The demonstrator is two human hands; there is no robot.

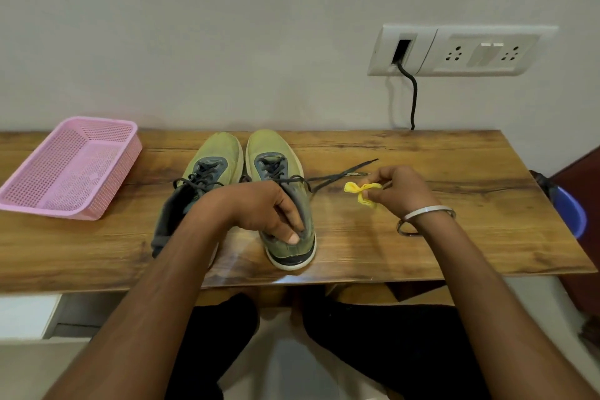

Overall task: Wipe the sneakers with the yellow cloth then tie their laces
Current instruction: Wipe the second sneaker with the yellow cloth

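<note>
Two olive-green sneakers stand side by side on the wooden table, toes toward the wall. My left hand [269, 208] grips the heel collar of the right sneaker [276, 153], thumb on the outside of the heel. The left sneaker [214, 153] is partly hidden behind my left forearm. Dark laces [341, 175] of the right sneaker trail loose across the table to the right. My right hand [399, 191], with a metal bangle on the wrist, pinches a small bunched yellow cloth [362, 191] just above the table, to the right of the shoes and apart from them.
A pink perforated plastic basket [69, 169] sits at the table's left end. The table [454, 237] runs along a wall with a socket panel [461, 50] and a black cable [413, 97]. A blue object [569, 211] stands past the right edge.
</note>
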